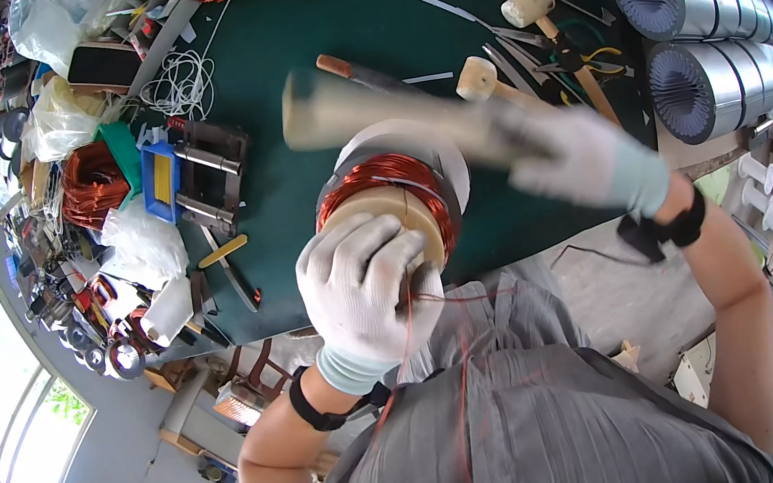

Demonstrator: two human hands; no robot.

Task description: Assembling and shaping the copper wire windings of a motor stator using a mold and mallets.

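My right hand (pixel 583 160), in a white glove, grips a mallet (pixel 370 120); its handle and head are smeared by motion above the work. The mallet's pale head hangs to the left, over the green tabletop. Below it lies a motor stator (pixel 452 148) with copper windings (pixel 386 170) bulging around its near end. A beige round block (pixel 357 208) sits inside the ring of windings. My left hand (pixel 356 270), also gloved, is closed over the near edge of this block. Thin red wires (pixel 409 332) trail from beside my left fingers down across my grey clothing.
Several silver stators (pixel 682 91) are stacked at the right. Two pale mallets (pixel 528 6), scissors and pliers (pixel 604 63) lie at the back right of the green table (pixel 279 39). To the left are a metal fixture (pixel 232 159), a blue box (pixel 160 179), copper coils (pixel 92 184) and plastic bags.
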